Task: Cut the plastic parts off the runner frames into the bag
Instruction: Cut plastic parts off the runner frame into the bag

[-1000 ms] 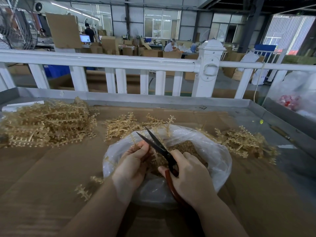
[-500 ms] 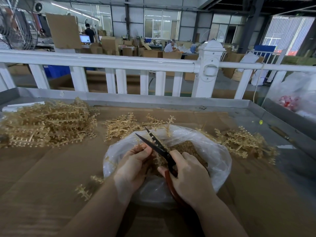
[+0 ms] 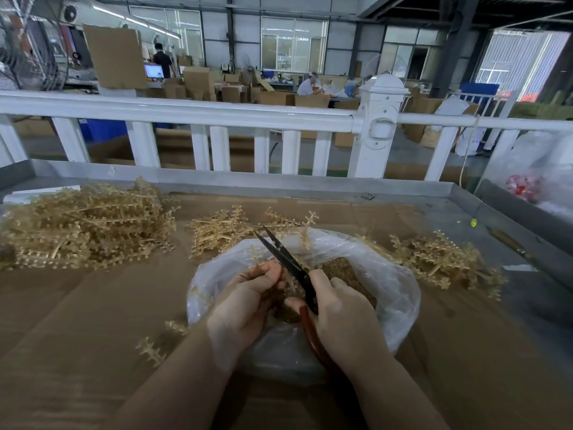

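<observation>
Far left on the cardboard-covered table (image 3: pixel 77 305) lies a big heap of runner frames (image 3: pixel 83 225), pale amber and spiky. They look light and stiff, thin sticks with small parts budding off, likely to tangle with one another and to snap rather than bend; I would take one by its bare central stem, clear of the parts. A couple of stray frame pieces (image 3: pixel 152 350) lie near the person's left forearm.

In the middle, the left hand (image 3: pixel 245 305) pinches one frame (image 3: pixel 255 259) between curled fingers and thumb, holding it over the open mouth of the clear plastic bag (image 3: pixel 397 293). The bag is soft and slumped, already holding a bed of cut parts (image 3: pixel 341 268). A smaller pile of frames (image 3: pixel 220 231) sits just behind it. The right hand (image 3: pixel 344 324) is wrapped round the red handles of the scissors (image 3: pixel 288 262), whose dark blades stand only slightly parted beside the held frame. The two hands are close together above the bag.

To the right another tangle of frames (image 3: pixel 440 259) spreads near the bag. A raised metal rim (image 3: pixel 279 184) edges the table. Beyond it runs a white railing (image 3: pixel 217 111), and behind that a workshop with stacked cartons and seated workers.
</observation>
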